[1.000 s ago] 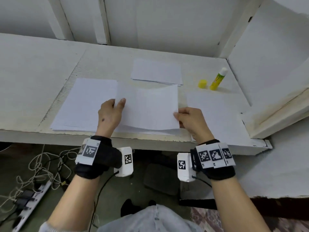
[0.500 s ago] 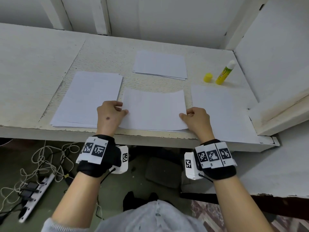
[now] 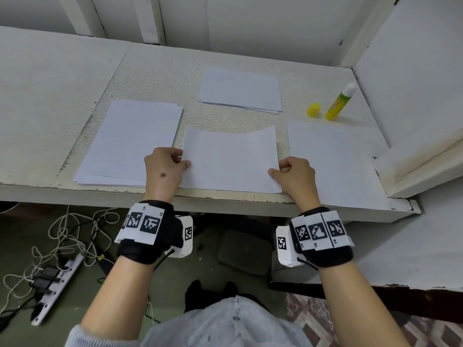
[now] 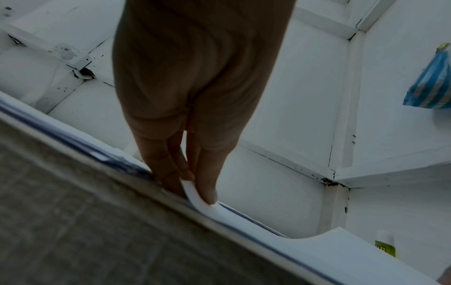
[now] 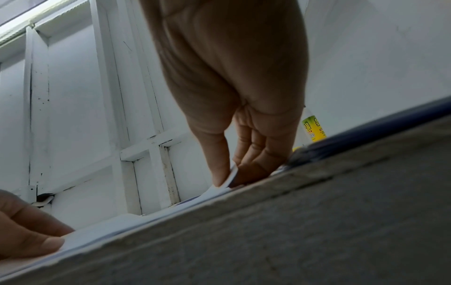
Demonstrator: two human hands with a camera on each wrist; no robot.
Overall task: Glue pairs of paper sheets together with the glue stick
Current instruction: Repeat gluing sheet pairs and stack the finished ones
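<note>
Head view: both hands are on the middle sheet (image 3: 229,159), which sits at the front edge of the white table (image 3: 62,101) with its far edge curling up a bit. Left hand (image 3: 164,171) pinches the sheet's left edge, right hand (image 3: 295,175) pinches the right edge. There's a paper stack (image 3: 130,139) to the left, another stack (image 3: 240,90) further back, and one sheet (image 3: 333,161) on the right. The glue stick (image 3: 339,102) stands uncapped at the back right, with its yellow cap (image 3: 313,110) just beside it.

Black wristbands (image 3: 150,236), white marker tags, white wrist cameras, grey sleeves.
</note>
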